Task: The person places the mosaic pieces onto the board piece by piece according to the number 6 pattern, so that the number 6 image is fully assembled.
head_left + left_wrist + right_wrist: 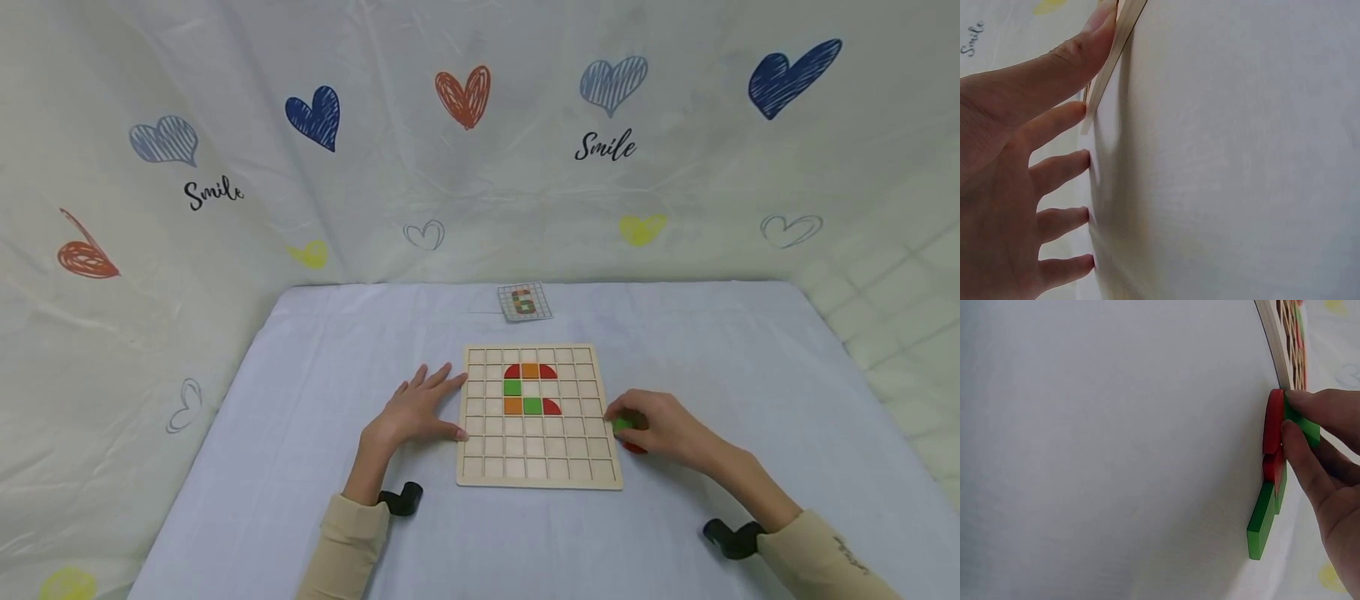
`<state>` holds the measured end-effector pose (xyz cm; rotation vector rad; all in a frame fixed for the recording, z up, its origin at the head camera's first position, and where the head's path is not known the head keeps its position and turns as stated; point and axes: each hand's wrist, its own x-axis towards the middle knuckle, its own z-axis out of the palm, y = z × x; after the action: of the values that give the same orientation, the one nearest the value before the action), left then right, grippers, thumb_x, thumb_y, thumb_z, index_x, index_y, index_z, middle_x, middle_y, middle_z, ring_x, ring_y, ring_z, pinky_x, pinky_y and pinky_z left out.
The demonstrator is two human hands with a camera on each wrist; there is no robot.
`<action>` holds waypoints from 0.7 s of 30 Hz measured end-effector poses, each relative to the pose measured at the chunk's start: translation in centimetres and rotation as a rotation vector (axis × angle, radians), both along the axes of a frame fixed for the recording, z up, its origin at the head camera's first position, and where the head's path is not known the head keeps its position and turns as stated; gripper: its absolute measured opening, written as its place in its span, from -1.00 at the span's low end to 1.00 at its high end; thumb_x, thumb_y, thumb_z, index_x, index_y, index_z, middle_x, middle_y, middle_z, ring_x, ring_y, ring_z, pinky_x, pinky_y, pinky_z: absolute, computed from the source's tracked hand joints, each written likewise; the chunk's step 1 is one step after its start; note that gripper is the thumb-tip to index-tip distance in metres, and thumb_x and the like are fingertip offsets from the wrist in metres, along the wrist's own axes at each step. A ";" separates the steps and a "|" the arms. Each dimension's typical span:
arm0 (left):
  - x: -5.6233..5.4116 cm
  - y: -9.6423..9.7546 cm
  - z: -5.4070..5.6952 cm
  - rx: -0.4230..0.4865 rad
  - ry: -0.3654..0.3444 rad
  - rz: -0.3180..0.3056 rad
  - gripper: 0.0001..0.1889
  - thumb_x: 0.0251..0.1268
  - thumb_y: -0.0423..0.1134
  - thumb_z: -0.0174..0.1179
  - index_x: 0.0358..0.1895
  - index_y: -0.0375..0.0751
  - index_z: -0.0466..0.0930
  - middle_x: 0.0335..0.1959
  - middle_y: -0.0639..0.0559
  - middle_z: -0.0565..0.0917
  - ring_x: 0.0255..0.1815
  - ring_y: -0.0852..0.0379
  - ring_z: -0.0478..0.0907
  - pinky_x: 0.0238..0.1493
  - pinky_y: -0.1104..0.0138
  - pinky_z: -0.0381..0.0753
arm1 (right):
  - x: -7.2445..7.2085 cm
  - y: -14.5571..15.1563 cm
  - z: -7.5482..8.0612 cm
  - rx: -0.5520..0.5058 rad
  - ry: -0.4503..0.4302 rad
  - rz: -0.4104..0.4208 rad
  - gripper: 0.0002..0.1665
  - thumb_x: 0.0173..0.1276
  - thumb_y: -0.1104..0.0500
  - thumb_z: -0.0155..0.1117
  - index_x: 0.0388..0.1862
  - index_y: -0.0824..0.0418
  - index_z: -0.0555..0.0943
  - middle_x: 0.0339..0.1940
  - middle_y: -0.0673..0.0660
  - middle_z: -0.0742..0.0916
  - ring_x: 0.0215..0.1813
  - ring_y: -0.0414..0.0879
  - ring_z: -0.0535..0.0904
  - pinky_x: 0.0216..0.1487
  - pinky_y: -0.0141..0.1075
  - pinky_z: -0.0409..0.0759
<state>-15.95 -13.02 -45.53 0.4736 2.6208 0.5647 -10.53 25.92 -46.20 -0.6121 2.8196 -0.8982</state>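
A square wooden grid board (540,467) lies on the table, with several red, orange and green tiles set in its upper middle cells. My left hand (417,412) rests with fingers spread at the board's left edge; thumb and index finger touch that edge, also in the left wrist view. Just off the right edge, my right hand (667,427) pinches a green tile (1309,428) between thumb and fingers. Beneath and beside it lie a red curved-edge tile (1272,425), another red tile (1270,467) and a green tile (1261,522). In the head view the hand mostly hides these.
Behind the board lies a small card (525,302) printed with a coloured grid pattern. A white cloth (360,333) covers the table. White sheeting with hearts and lettering hangs behind and at the sides. Black devices (405,498) are worn at both wrists.
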 end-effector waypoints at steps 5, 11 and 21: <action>0.0 0.0 0.1 -0.001 0.002 -0.002 0.02 0.07 0.14 0.54 0.63 0.14 0.21 0.70 -0.02 0.07 0.72 -0.30 -0.20 0.61 -0.27 -0.09 | 0.0 0.4 0.0 -0.046 -0.007 -0.021 -0.77 0.22 0.35 0.53 -0.18 0.12 0.74 -0.18 -0.04 0.78 -0.19 -0.20 0.67 -0.13 -0.30 0.76; 0.0 0.0 0.1 -0.001 0.005 -0.004 0.03 0.08 0.14 0.54 0.63 0.14 0.21 0.70 -0.03 0.07 0.72 -0.30 -0.20 0.61 -0.28 -0.08 | 0.1 0.7 0.1 -0.084 -0.045 -0.070 -0.78 0.25 0.32 0.51 -0.14 0.12 0.74 -0.16 -0.03 0.78 -0.16 -0.18 0.69 -0.08 -0.25 0.78; 0.0 0.0 0.0 -0.007 0.008 -0.007 0.03 0.08 0.16 0.53 0.63 0.14 0.21 0.70 -0.03 0.07 0.71 -0.31 -0.19 0.60 -0.29 -0.07 | -0.2 1.3 0.3 -0.111 -0.102 -0.168 -0.71 0.26 0.32 0.45 -0.03 0.20 0.72 -0.17 0.03 0.77 -0.14 -0.10 0.69 -0.10 -0.30 0.77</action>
<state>-15.93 -12.98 -45.51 0.4831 2.6273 0.5522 -10.69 27.26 -45.93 -0.3338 2.7757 -1.0880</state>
